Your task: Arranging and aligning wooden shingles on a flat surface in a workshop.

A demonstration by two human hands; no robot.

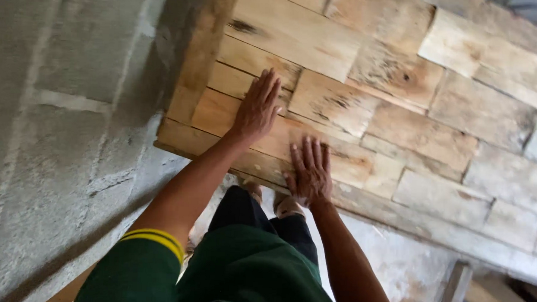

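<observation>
A large wooden panel (403, 102) made of several pale, rough plank pieces lies in front of me, low to the floor. My left hand (257, 108) rests flat on a plank near the panel's left corner, fingers spread. My right hand (309, 169) presses flat on the panel's near edge, fingers apart, a little right of and closer than the left. Neither hand holds anything. Below them are my dark trousers, my green shirt with a yellow-striped sleeve, and my feet (278, 203) at the panel's edge.
A grey concrete block wall (58, 130) with mortar lines fills the left side. The panel's left side has a thicker wooden frame board (194, 51). Loose timber pieces (473, 293) lie at the lower right on the concrete floor (396, 259).
</observation>
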